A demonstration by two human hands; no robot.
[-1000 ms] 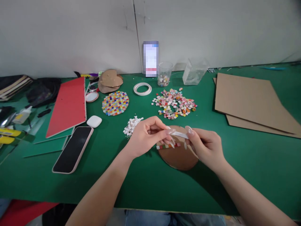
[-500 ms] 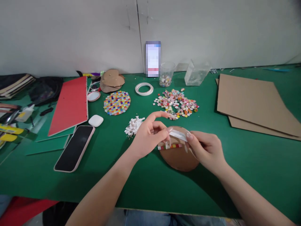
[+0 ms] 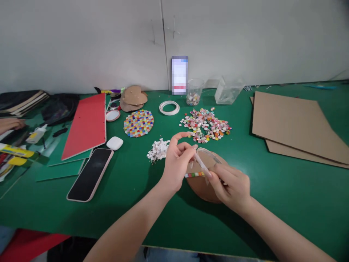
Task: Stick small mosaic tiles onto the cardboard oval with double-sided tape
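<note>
A narrow white tape strip (image 3: 201, 162) is stretched between my hands, above a round cardboard disc (image 3: 201, 191). My left hand (image 3: 176, 163) pinches its upper end between thumb and fingertip. The lower end is gripped by my right hand (image 3: 231, 185), thumb against curled fingers. A thin pale loop (image 3: 208, 151) arches over the disc toward my right hand; whether it belongs to the same strip I cannot tell. Across the disc runs a row of small coloured mosaic tiles (image 3: 195, 175), partly hidden by my hands. Beyond my fingers lies a heap of loose mosaic tiles (image 3: 209, 123).
White paper scraps (image 3: 158, 150) lie left of my left hand. Behind are a tiled mosaic disc (image 3: 139, 123), a tape roll (image 3: 169, 108), a plastic cup (image 3: 194, 92) and a propped phone (image 3: 179, 74). Cardboard sheets (image 3: 289, 123) lie right; another person's hand (image 3: 12, 124) shows far left.
My right hand has moved left and down, so the tape strip now slants more steeply. A pale loop shows over the disc. Another person's hand has come into view at left.
</note>
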